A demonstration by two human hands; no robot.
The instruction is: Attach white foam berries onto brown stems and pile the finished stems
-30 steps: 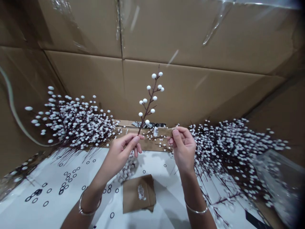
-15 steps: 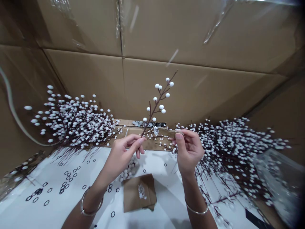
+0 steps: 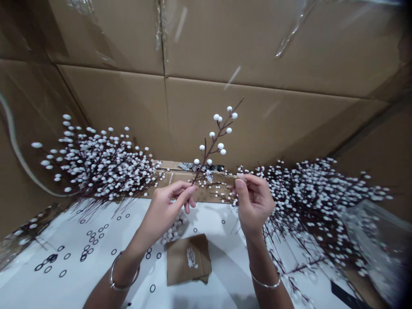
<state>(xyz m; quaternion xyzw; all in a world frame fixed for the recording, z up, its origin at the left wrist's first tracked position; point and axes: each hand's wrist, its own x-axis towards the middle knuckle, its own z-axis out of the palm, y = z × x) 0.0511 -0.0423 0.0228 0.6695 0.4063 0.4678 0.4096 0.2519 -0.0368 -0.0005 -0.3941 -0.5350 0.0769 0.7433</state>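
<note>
My left hand (image 3: 174, 201) pinches the lower end of a brown berry branch (image 3: 212, 148), which leans up to the right. White berries sit on its side twigs, and its upper tip is bare. To the right, my right hand (image 3: 255, 201) is closed with thumb against forefinger at the branch's base height, apart from it. Whatever is at those fingertips is too small to make out. Partly hidden behind my left wrist is a pile of white berries (image 3: 174, 231). Below and between my hands lies a cardboard piece (image 3: 177, 264) with a whitish, glossy smear (image 3: 192, 258).
Bunches of white-berry branches lie at the left (image 3: 106, 161) and right (image 3: 309, 193). Black rings (image 3: 93, 240) are scattered over the white table (image 3: 106, 279). A cardboard wall (image 3: 277, 124) rises behind. Clear plastic wrap (image 3: 376, 244) lies at the right, and a pale cable (image 3: 19, 150) hangs left.
The branch in my left hand has tilted slightly further to the right. My right hand has shifted very slightly left; its fingers stay pinched.
</note>
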